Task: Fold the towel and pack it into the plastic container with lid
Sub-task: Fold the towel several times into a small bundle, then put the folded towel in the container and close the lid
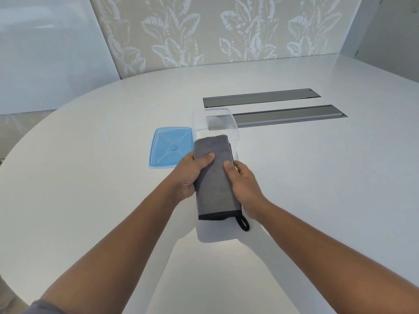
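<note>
A grey towel (214, 180), folded into a narrow strip with a black hem and a black loop at its near end, is held above the white table. My left hand (191, 175) grips its left edge and my right hand (243, 186) grips its right edge. The towel's far end overlaps the near rim of a clear plastic container (215, 123), which stands open just beyond my hands. A blue translucent lid (171, 147) lies flat on the table to the left of the container, apart from the towel.
The white oval table (90, 166) curves away at its left edge. Two long grey recessed panels (260, 97) (290, 115) lie flush in the tabletop behind and right of the container. A leaf-patterned wall stands behind the table.
</note>
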`<state>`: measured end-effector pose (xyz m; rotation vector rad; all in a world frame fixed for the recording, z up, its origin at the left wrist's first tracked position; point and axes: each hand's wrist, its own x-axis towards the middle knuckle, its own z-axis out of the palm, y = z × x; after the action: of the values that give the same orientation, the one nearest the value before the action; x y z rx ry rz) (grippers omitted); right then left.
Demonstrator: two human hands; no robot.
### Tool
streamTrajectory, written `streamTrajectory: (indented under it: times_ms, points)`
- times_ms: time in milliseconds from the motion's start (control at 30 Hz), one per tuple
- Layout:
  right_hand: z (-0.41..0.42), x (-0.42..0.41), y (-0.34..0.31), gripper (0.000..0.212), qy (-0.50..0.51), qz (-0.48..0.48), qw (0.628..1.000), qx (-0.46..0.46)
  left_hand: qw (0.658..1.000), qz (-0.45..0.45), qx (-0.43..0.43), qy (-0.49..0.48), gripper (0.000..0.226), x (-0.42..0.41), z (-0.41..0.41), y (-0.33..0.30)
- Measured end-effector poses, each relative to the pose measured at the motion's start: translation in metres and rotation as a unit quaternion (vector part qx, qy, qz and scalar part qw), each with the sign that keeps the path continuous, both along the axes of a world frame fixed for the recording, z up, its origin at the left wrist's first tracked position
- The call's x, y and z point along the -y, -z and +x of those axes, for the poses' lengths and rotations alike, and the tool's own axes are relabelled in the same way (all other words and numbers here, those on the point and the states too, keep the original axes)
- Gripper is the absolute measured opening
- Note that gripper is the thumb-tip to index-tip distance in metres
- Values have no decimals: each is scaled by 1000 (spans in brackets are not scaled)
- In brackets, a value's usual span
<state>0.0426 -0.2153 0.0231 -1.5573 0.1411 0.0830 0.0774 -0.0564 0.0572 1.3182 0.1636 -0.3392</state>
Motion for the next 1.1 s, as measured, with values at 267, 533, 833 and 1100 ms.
streamTrajectory:
  times_ms: [267,533,833,1100]
  points:
    - [65,9,-54,39,-33,108,993,-34,999,9,38,-14,36,-3,57,-56]
    - [155,16,-101,13,-13,58,998,15,997,8,52,-50,46,7,137,-87]
    - [227,13,-87,5,0,-61,998,-33,973,219,76,7,81,4,193,-63]
    - [238,1,-85,72,-157,-360,920,3,837,504,166,133,64,15,211,-40]
